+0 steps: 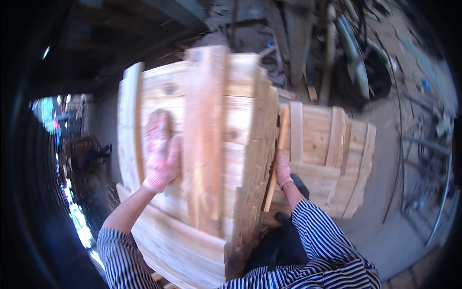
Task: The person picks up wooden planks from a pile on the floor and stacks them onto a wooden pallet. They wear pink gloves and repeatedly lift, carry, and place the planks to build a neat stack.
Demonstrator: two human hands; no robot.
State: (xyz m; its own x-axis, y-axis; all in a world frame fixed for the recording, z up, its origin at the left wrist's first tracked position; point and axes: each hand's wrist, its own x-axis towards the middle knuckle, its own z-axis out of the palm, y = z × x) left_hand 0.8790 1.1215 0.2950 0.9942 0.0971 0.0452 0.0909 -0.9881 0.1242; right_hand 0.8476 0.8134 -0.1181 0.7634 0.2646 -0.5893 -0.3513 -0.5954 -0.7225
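A tall stack of pale wooden panels (240,159) fills the middle, with crosswise battens on its top panel. My left hand (162,156), in a pink-and-white knit glove, lies on that top panel between two battens, fingers stretched out and slightly blurred. On the right side of the stack, a narrow wooden slat (272,185) stands along the gap. My right hand (283,169), gloved alike, is closed at the slat's right edge; some of its fingers are hidden.
A lower stack of battened wooden panels (315,180) sits to the right. Beyond it are metal pipes (353,55), a dark round tub (378,72) and a metal frame (440,192) on the floor. My dark-trousered leg (279,245) is between the stacks.
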